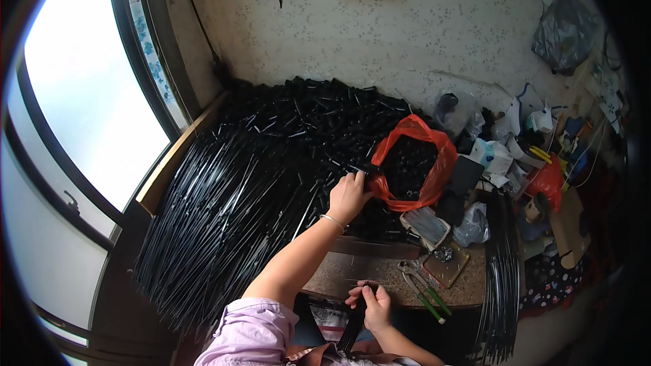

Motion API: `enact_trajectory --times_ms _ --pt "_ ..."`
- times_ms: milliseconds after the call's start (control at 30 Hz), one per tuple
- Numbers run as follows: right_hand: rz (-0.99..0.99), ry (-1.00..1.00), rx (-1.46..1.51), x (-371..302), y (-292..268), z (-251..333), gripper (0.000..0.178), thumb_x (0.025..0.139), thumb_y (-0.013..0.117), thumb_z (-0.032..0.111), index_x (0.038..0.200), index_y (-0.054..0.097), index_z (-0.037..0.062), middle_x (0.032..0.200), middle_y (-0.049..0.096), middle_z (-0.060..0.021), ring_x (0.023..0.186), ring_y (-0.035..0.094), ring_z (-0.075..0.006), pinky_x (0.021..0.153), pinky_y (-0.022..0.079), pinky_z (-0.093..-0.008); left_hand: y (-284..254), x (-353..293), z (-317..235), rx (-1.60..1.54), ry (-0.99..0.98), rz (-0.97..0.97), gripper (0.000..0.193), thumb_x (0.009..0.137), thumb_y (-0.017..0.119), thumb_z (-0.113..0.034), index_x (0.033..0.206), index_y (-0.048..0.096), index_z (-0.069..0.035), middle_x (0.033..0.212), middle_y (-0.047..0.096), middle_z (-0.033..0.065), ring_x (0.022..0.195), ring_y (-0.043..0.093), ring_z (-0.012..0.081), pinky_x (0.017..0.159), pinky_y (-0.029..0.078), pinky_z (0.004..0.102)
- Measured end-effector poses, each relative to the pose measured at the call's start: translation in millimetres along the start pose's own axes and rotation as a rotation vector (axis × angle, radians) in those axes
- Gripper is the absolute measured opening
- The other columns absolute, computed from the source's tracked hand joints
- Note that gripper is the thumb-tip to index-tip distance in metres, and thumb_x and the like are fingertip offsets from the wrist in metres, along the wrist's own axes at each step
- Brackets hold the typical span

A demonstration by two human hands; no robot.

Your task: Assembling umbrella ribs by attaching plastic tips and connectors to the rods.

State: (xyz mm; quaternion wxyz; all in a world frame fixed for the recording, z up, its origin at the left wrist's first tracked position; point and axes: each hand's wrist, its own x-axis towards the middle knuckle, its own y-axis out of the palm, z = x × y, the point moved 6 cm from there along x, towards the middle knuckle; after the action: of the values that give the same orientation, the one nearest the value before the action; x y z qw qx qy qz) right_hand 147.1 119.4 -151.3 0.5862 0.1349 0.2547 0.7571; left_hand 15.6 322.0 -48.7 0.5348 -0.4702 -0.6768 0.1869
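Note:
My left hand (pixel 348 198), with a bracelet at the wrist, reaches over a large heap of short black tube-like pieces (pixel 298 105). Its fingers curl downward at the heap, beside the rim of an open red plastic bag (pixel 444 156) holding more small black pieces. What those fingers grip is too small and dark to tell. Close to my body, my right hand (pixel 377 308) is closed in a pinch. Thin wire-like ends show near its fingertips, and a dark narrow bundle (pixel 350 332) hangs beside the palm; I cannot make out exactly what it holds.
Long thin black rods (pixel 217 210) fan out at left; another rod bundle (pixel 500 264) overhangs the table edge at right. Green-handled pliers (pixel 424 293) lie on the speckled tabletop (pixel 380 272), beside a shallow tray (pixel 456 272) of small metal parts. Clutter (pixel 529 142) fills the right side.

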Motion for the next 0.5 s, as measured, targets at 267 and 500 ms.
enact_trajectory --times_ms 267,500 --pt "-0.068 -0.028 0.106 3 -5 12 0.016 0.089 0.053 0.017 0.099 0.049 0.005 0.084 0.063 -0.0145 0.067 0.063 -0.0234 0.059 0.048 -0.0306 -28 12 59 -1.356 -0.738 -0.011 0.039 0.073 0.054 0.006 0.112 0.047 0.005 0.091 0.056 0.0108 0.082 0.061 0.0218 0.074 0.051 0.0281" --pt "-0.083 -0.062 0.105 -3 -11 7 0.012 0.086 0.057 0.014 0.091 0.057 0.0025 0.082 0.062 -0.0089 0.073 0.06 -0.0167 0.067 0.048 -0.0283 -52 -44 44 0.008 -0.01 0.344 0.022 0.071 0.066 -0.016 0.087 0.056 -0.004 0.077 0.059 0.0115 0.074 0.061 0.0289 0.062 0.05 0.0377"
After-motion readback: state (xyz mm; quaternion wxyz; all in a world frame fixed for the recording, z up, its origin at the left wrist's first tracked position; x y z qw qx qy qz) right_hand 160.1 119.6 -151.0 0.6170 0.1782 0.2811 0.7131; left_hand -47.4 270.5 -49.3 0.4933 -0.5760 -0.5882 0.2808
